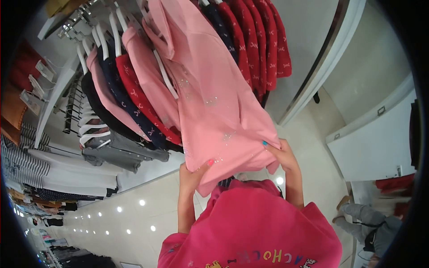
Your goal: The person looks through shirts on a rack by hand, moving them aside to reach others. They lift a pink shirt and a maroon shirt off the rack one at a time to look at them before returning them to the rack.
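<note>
Pink shirt [221, 116] is pinched in both hands [191, 176] [285, 154] beyond a sweatshirt [263, 216] with multicoloured lettering [267, 256].

Left forearm [186, 210] and right forearm [294, 187], both bare, stretch forward, the left hand [190, 179] and right hand [288, 158] well apart and closed in matching thumb-on-top grips. The left thumb [203, 168], its nail painted coral pink, slants forward and inward; the right thumb [273, 149], tipped in bright blue, also angles inward. The other fingers curl underneath, mostly hidden, with the right hand slightly farther ahead
</note>
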A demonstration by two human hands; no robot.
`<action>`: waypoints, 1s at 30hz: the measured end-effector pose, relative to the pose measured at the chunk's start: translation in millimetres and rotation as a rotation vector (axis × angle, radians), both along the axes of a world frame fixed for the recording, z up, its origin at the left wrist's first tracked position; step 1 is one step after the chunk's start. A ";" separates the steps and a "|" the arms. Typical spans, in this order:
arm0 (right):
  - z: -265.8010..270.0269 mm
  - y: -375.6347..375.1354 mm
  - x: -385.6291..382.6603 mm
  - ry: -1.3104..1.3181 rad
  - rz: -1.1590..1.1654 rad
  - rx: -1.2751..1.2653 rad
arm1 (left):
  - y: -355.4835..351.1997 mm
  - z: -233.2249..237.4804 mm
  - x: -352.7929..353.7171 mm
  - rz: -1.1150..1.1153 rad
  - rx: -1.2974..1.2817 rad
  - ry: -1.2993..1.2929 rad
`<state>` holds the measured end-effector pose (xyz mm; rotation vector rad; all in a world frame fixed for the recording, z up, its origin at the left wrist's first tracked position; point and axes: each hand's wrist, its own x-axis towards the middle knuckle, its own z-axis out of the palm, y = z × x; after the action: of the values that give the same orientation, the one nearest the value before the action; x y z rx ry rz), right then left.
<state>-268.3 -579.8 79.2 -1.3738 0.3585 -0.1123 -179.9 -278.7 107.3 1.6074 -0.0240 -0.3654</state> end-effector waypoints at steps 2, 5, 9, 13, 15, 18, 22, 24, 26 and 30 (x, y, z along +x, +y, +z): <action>-8.8 -7.1 1.3 -0.035 -0.042 -0.002 | 3.7 -8.0 -0.1 -0.003 -0.040 -0.021; -11.6 -15.7 0.5 -0.012 -0.050 0.009 | 10.9 -11.3 4.8 -0.016 -0.008 0.039; -4.1 -13.8 2.7 -0.021 -0.084 0.001 | 13.7 -11.5 6.6 0.019 -0.017 -0.006; -7.7 -16.7 4.6 -0.033 -0.140 -0.033 | 21.5 -26.8 11.6 0.084 -0.081 0.014; -11.1 -18.8 7.3 -0.050 -0.159 -0.021 | 25.2 -32.5 11.3 0.122 -0.122 -0.002; -23.8 -25.7 7.8 -0.063 -0.208 -0.032 | 23.1 -34.4 10.3 0.155 -0.150 -0.062; -32.6 -24.7 15.1 -0.140 -0.330 -0.114 | 18.6 -23.7 7.5 0.205 -0.182 -0.074; -27.3 -20.8 18.9 -0.156 -0.315 0.022 | 18.1 -22.7 6.1 0.204 -0.195 -0.070; -25.0 -14.4 23.8 -0.178 -0.314 0.099 | 19.4 -24.1 4.8 0.177 -0.189 -0.059; -24.5 -7.9 32.9 -0.162 -0.328 0.169 | 18.1 -24.2 4.8 0.089 -0.121 -0.028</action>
<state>-235.4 -587.7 54.7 -1.1220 0.4446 -0.4525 -175.1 -260.6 83.2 1.4883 0.0042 -0.2671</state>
